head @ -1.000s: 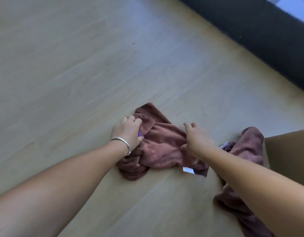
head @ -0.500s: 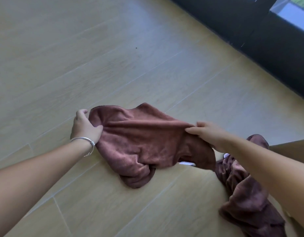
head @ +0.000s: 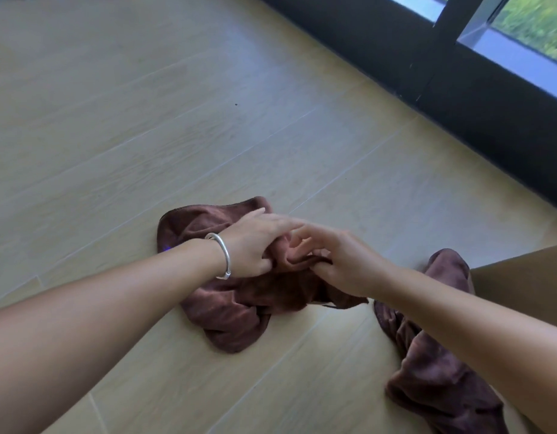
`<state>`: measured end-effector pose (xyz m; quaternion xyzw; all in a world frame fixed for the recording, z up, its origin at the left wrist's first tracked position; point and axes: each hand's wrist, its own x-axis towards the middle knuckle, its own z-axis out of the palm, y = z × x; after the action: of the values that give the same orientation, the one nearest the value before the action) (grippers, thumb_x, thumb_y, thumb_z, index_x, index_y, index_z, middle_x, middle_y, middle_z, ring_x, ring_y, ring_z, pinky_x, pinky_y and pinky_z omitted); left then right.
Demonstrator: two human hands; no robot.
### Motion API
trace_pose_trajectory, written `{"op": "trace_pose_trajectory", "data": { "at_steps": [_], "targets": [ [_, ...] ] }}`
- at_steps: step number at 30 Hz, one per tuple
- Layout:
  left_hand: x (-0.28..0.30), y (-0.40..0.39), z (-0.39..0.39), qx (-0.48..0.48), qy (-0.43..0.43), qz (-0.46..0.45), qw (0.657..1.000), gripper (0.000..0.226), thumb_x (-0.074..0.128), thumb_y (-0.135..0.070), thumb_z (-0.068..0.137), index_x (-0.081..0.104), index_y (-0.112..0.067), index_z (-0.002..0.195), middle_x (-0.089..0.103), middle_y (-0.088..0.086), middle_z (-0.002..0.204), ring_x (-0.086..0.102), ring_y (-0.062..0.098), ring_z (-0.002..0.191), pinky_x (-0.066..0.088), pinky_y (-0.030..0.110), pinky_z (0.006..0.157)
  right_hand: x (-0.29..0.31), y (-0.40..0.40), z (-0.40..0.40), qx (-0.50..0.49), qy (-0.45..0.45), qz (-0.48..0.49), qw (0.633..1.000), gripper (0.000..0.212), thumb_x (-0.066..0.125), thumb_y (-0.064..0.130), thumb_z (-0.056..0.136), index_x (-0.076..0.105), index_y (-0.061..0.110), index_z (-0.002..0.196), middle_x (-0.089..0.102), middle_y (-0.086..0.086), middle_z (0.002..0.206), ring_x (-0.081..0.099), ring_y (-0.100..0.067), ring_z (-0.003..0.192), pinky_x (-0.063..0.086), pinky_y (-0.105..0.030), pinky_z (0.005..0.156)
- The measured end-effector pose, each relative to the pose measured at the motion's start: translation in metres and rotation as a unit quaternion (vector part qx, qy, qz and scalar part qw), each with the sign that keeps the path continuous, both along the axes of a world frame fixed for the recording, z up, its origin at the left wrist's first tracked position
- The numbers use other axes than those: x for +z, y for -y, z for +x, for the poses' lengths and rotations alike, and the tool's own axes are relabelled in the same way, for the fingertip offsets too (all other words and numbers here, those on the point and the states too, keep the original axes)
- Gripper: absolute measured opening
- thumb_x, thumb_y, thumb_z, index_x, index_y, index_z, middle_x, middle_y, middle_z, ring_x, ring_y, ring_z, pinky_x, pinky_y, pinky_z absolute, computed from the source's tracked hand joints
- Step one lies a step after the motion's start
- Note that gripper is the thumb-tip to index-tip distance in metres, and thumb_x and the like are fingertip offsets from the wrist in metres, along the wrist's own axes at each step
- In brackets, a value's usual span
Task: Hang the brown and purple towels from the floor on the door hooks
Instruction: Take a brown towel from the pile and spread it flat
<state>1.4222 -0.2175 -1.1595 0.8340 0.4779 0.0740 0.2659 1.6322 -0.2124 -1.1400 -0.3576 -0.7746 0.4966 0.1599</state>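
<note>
Half a second ago the hands were well apart, stretching the brown towel (head: 239, 311) between them; now they meet over its middle, so the cloth is bunched again instead of spread. That suggests the person is gathering it into one grasp before carrying it to the door hooks, which are not in view, so nothing is hung yet.

On the left, the left hand (head: 255, 242), with a silver bangle (head: 222, 258) at the wrist, lies across the top of the towel with long fingers and its thumb tucked into a fold; whether it truly pinches is hard to tell. Just right of it, the right hand (head: 336, 261) curls its fingers round a raised ridge of cloth.

The towel is dark reddish brown, plush and crumpled, on the pale wood floor (head: 145, 120). Near right, a second dark heap (head: 433, 371), perhaps the purple towel, lies untouched.
</note>
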Motion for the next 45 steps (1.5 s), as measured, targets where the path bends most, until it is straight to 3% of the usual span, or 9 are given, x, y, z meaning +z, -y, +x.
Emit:
{"op": "trace_pose_trajectory", "data": {
  "at_steps": [6,10,17,24,27,30,33,38,45],
  "targets": [
    [-0.001,0.006,0.000,-0.030,-0.088,-0.075,0.993,0.026,0.053,-0.027,0.072,0.055,-0.046,0.089,0.059,-0.015,0.075,0.059,0.014,0.082,0.041,0.029,0.066,-0.003,-0.005,0.033,-0.119,0.171,0.017,0.978,0.028,0.072,0.015,0.074,0.055,0.029,0.091,0.063,0.009,0.079,0.058,-0.007,0.066,0.045,-0.018,0.060],
    [-0.011,0.015,-0.014,-0.075,-0.174,-0.026,0.981,0.013,0.054,-0.038,0.069,0.045,-0.030,0.074,0.052,-0.012,0.082,0.056,0.016,0.085,0.035,0.029,0.061,-0.013,-0.003,0.052,0.013,0.362,-0.033,0.932,0.008,0.067,0.026,0.076,0.061,0.031,0.075,0.062,0.011,0.073,0.060,-0.012,0.073,0.044,-0.022,0.060],
    [-0.006,0.012,-0.060,-0.064,-0.301,0.016,0.951,0.033,0.054,-0.062,0.072,0.062,-0.034,0.088,0.042,-0.015,0.097,0.046,0.012,0.098,0.038,0.028,0.073,-0.020,-0.002,0.054,-0.229,0.094,0.021,0.969,0.014,0.068,0.027,0.086,0.059,0.031,0.076,0.048,0.012,0.053,0.041,-0.003,0.050,0.033,-0.017,0.048],
    [0.044,-0.008,-0.119,0.060,-0.341,-0.015,0.938,0.021,0.061,-0.056,0.075,0.060,-0.039,0.088,0.045,-0.010,0.109,0.056,0.016,0.099,0.043,0.027,0.071,0.024,-0.038,0.021,-0.251,0.065,0.061,0.964,0.013,0.081,0.030,0.073,0.069,0.027,0.070,0.059,0.016,0.056,0.050,0.001,0.051,0.037,-0.011,0.050],
    [0.077,-0.006,-0.143,0.101,-0.246,0.052,0.962,0.020,0.074,-0.042,0.074,0.059,-0.029,0.072,0.052,-0.009,0.113,0.047,0.018,0.113,0.042,0.028,0.082,0.059,-0.059,0.004,-0.200,0.070,0.006,0.977,0.008,0.075,0.018,0.079,0.071,0.023,0.074,0.068,0.007,0.068,0.057,-0.007,0.059,0.046,-0.023,0.057],
    [0.111,0.002,-0.164,0.179,-0.128,0.043,0.975,0.027,0.080,-0.027,0.075,0.055,-0.024,0.065,0.063,-0.009,0.078,0.058,0.015,0.077,0.043,0.030,0.064,0.096,-0.079,-0.004,-0.196,0.043,-0.011,0.980,0.015,0.069,0.010,0.084,0.071,0.023,0.078,0.070,-0.002,0.079,0.060,-0.014,0.070,0.050,-0.032,0.066],
    [0.145,0.007,-0.177,0.258,-0.070,0.035,0.963,0.035,0.080,-0.034,0.076,0.048,-0.025,0.064,0.052,-0.005,0.059,0.050,0.013,0.059,0.037,0.031,0.054,0.135,-0.092,-0.015,-0.214,0.015,0.024,0.976,0.011,0.068,0.011,0.086,0.072,0.020,0.081,0.070,0.001,0.077,0.061,-0.013,0.071,0.051,-0.030,0.066],
    [0.233,0.012,-0.193,0.331,0.046,0.050,0.941,0.025,0.083,-0.047,0.060,0.064,-0.041,0.074,0.061,-0.018,0.064,0.055,-0.002,0.064,0.041,0.021,0.057,0.215,-0.102,-0.045,-0.276,0.003,0.085,0.957,0.003,0.071,0.021,0.084,0.073,0.019,0.084,0.071,0.000,0.081,0.066,-0.017,0.077,0.056,-0.037,0.072],
    [0.402,0.043,-0.230,0.443,0.120,0.130,0.879,0.027,0.083,-0.047,0.059,0.066,-0.028,0.066,0.059,-0.013,0.057,0.050,0.004,0.057,0.034,0.009,0.050,0.394,-0.096,-0.088,-0.271,-0.007,0.076,0.960,0.004,0.074,0.025,0.080,0.074,0.026,0.076,0.072,0.010,0.072,0.067,-0.007,0.068,0.056,-0.026,0.068]
  ]
}}
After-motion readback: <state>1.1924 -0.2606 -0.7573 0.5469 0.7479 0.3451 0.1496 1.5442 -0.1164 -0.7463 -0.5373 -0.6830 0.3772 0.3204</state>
